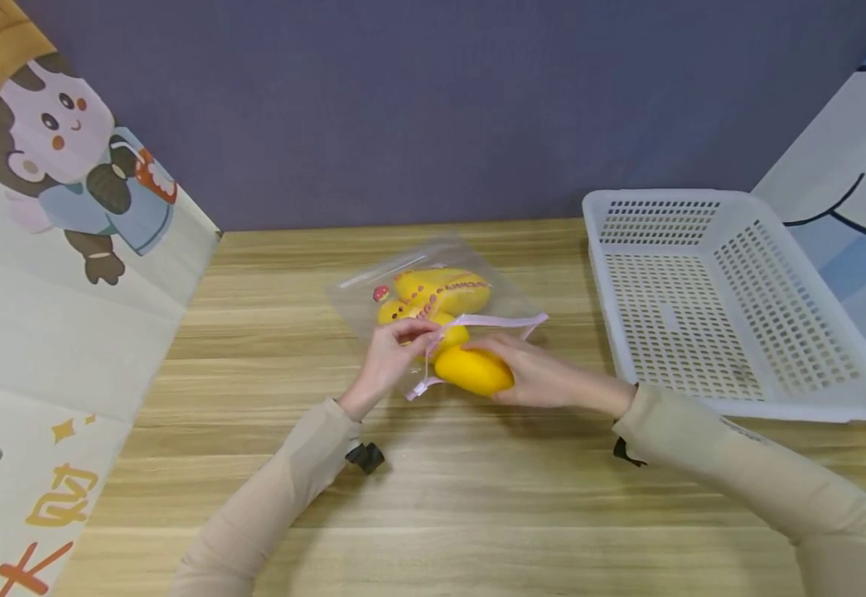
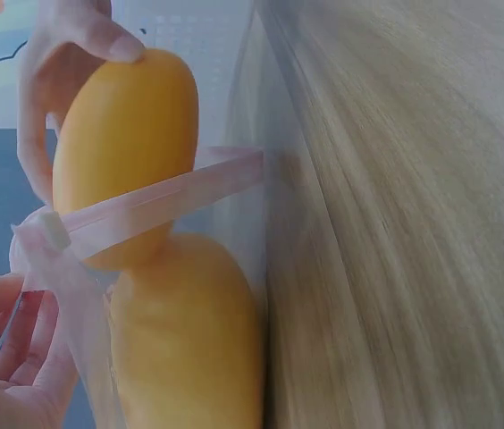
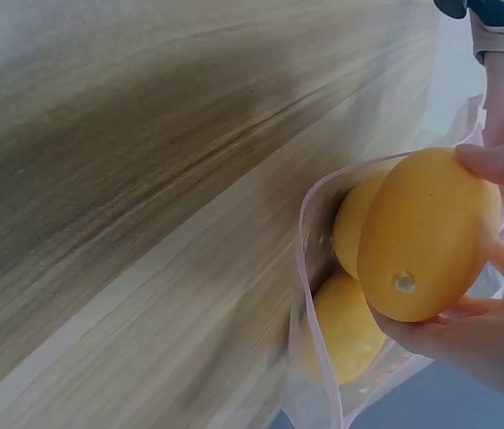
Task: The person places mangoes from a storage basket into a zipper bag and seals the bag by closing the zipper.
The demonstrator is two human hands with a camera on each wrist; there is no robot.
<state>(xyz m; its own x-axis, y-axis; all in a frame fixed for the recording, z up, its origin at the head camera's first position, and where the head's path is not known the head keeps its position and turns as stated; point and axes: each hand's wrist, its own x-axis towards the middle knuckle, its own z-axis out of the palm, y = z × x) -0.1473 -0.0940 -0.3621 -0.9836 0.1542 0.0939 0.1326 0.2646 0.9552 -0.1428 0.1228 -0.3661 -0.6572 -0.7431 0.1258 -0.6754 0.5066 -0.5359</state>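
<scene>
A clear zip bag (image 1: pixel 507 303) with a pink zip edge and printed red lettering lies on the table, with several yellow mangoes (image 1: pixel 443 290) inside. My left hand (image 1: pixel 391 361) pinches the pink rim at the bag's mouth. In my right hand (image 1: pixel 533 369) is another mango (image 1: pixel 475 371), gripped between thumb and fingers at the mouth. The right wrist view shows this mango (image 3: pixel 426 237) partly within the opening, its stem scar facing the camera. Its far end overlaps the pink zip strip (image 2: pixel 163 198) in the left wrist view, just above a bagged mango (image 2: pixel 189 340).
On the right of the wooden table (image 1: pixel 477 506) stands a white perforated plastic basket (image 1: pixel 604 307). A dark blue panel (image 1: pixel 403 116) rises along the back edge. Printed cartoon panels flank the left and right sides.
</scene>
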